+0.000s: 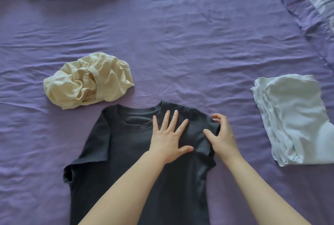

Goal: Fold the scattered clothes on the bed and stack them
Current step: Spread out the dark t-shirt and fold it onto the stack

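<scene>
We count three garments on the sheet (180, 35). One dark tee (126, 152) lies flat nearest us. Left hand (169, 139) presses it, fingers spread; right hand (221, 134) pinches its folded sleeve. One cream bundle (86, 80) beyond-left of tee; one folded white garment (292, 120) right.

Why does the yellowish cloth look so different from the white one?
The cream garment is scrunched in a lumpy heap; the white garment is folded flat. The cream one lies to the left of the dark shirt, the white one to the right. Both rest on the purple sheet, untouched by either hand.
</scene>
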{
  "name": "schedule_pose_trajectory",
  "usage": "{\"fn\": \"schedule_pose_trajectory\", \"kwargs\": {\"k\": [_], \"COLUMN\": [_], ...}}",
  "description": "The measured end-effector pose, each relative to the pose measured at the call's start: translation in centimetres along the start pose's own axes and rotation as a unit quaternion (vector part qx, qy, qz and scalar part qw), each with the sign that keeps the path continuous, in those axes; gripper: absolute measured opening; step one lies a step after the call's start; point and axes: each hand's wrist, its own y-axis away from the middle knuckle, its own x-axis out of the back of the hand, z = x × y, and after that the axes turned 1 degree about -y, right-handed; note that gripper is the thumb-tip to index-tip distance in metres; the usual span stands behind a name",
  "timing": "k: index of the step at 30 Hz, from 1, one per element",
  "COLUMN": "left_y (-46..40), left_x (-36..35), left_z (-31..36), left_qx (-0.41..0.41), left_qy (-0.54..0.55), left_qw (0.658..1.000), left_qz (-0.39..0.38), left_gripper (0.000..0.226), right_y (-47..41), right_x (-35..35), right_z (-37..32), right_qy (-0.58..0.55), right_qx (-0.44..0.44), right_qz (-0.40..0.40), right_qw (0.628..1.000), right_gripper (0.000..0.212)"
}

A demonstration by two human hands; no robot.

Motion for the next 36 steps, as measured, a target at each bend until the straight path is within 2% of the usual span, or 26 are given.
{"fn": "schedule_pose_trajectory", "kwargs": {"k": [3,6,9,11,14,16,19,21,25,28,31,34,36], "left_y": [-0.4,-0.5,0.4,1.7,4.6,6.8,10.2,12.5,14.8,14.5,14.2,14.6,15.3], "left_x": [-0.1,0.1,0.0,-0.4,-1.3,-1.9,-2.3,-2.5,-4.0,-4.4,-4.0,-4.6,-4.7], "left_z": [0.2,0.3,-0.1,-0.9,-2.8,-4.1,-5.9,-7.1,-12.1,-16.5,-19.4,-20.0,-18.9], "left_qx": [0.016,0.017,0.013,0.007,0.015,0.027,0.036,0.033,0.058,0.1,0.176,0.241,0.241], "left_qy": [-0.003,-0.007,0.0,0.007,0.011,0.016,0.027,0.052,0.063,0.014,-0.024,-0.016,-0.035], "left_qw": [1.0,1.0,1.0,1.0,1.0,0.999,0.999,0.998,0.996,0.994,0.984,0.97,0.97], "left_qz": [-0.008,-0.008,0.008,0.018,0.019,0.015,0.017,0.015,0.01,0.03,0.027,0.025,0.027], "left_gripper": [0.092,0.093,0.089,0.084,0.076,0.071,0.064,0.06,0.065,0.069,0.068,0.063,0.064], "right_y": [0.2,1.1,3.1,4.1,5.2,5.7,6.9,7.7,8.3,8.1,8.3,9.0,10.0], "right_x": [0.2,-0.2,-0.9,-0.9,-1.6,-3.4,-7.3,-9.8,-13.8,-15.6,-16.7,-17.3,-17.1], "right_z": [0.2,0.1,1.3,2.4,2.2,0.8,-2.0,-3.1,-4.0,-4.4,-4.6,-4.2,-3.8], "right_qy": [0.129,0.292,0.416,0.483,0.515,0.504,0.463,0.461,0.484,0.501,0.512,0.518,0.525], "right_qx": [0.031,0.164,0.285,0.28,0.237,0.249,0.284,0.302,0.299,0.282,0.263,0.247,0.238], "right_qz": [0.051,0.083,-0.031,-0.082,-0.071,-0.072,-0.129,-0.168,-0.19,-0.176,-0.158,-0.149,-0.147], "right_qw": [0.99,0.938,0.863,0.826,0.821,0.824,0.83,0.818,0.8,0.799,0.802,0.805,0.804], "right_gripper": [0.055,0.054,0.044,0.044,0.048,0.045,0.046,0.046,0.051,0.056,0.061,0.065,0.066]}}
